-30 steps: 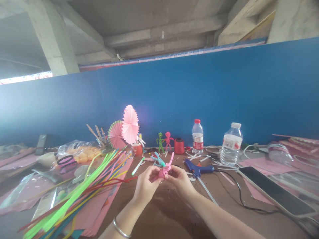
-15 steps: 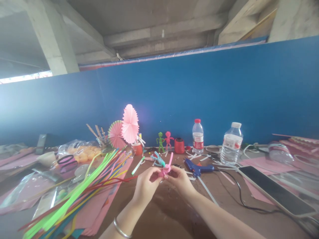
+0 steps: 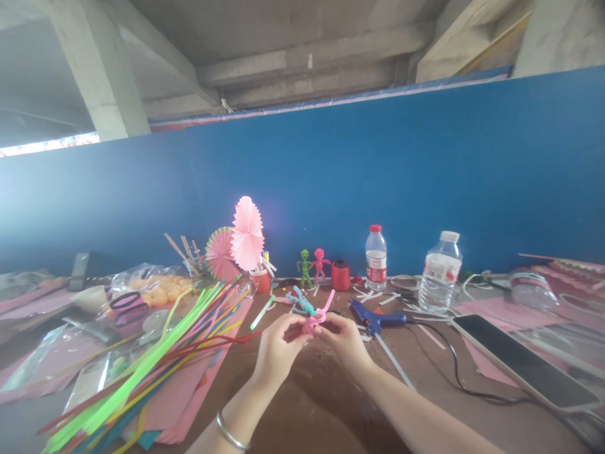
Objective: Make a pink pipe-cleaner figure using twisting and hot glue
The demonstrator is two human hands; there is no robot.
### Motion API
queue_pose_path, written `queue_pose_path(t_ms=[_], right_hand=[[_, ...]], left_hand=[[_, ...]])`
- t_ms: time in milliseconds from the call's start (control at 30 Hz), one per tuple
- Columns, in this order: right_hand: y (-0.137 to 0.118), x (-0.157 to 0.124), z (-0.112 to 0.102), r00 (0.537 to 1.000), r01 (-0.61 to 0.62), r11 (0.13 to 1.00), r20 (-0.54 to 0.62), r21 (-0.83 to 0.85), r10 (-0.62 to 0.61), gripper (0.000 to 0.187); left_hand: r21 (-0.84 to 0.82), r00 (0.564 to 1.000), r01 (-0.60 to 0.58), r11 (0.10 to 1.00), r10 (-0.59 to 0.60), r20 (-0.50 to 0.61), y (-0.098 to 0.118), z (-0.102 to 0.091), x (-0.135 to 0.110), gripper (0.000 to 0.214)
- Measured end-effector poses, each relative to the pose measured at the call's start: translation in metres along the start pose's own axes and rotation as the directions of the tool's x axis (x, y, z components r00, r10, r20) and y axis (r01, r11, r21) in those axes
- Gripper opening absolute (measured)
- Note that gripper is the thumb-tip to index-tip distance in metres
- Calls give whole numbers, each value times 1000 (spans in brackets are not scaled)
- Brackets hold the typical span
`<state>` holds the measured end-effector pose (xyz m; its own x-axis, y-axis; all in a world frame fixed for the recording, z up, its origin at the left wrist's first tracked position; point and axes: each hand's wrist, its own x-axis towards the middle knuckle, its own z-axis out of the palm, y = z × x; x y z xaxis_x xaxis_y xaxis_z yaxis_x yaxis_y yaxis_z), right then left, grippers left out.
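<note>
Between both hands is a pink pipe cleaner (image 3: 314,324), coiled into loops with one straight end sticking up to the right. My left hand (image 3: 280,345) pinches its left side, thumb and fingers closed. From the other side, my right hand (image 3: 344,343) pinches the coil with thumb and forefinger. Just behind the fingertips lies a light-blue pipe cleaner figure (image 3: 300,302); whether it touches the pink coil I cannot tell. Farther back stand a green figure (image 3: 305,267) and a pink figure (image 3: 319,265) of twisted pipe cleaners.
Loose pipe cleaners (image 3: 142,369) lie on pink paper at left. A blue glue gun (image 3: 377,317) with its cable, a phone (image 3: 524,360) and two water bottles (image 3: 376,268) are at right. Behind the table rises a blue wall (image 3: 331,170).
The pink pipe cleaner's free end leans farther right, and its coil has turned slightly in my fingers. Both hands keep nearly the same place.
</note>
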<state>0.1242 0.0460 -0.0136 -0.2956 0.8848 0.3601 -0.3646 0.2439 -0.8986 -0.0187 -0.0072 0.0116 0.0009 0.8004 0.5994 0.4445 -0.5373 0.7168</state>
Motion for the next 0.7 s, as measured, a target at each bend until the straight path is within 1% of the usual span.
queue_pose_path(t_ms=[100,233,467,700], right_hand=[[1,-3,2,999,-10,1000,-34,6,10,24],[0,-7,7,997,-14,1000,-79,8,15,28],[-4,-9,11,995,-5,1000,-96,16,7,29],[-1,-10,11,993,-8,1000,-114,24,11,29]], left_hand=[[24,1000,-11,1000,11,-4,1,0,-1,16],[79,998,-57,995,56,8,2,-2,-1,17],[140,994,-106,985,100,47,-1,-1,-1,17],[149,993,-117,982,112,45,1,-2,0,16]])
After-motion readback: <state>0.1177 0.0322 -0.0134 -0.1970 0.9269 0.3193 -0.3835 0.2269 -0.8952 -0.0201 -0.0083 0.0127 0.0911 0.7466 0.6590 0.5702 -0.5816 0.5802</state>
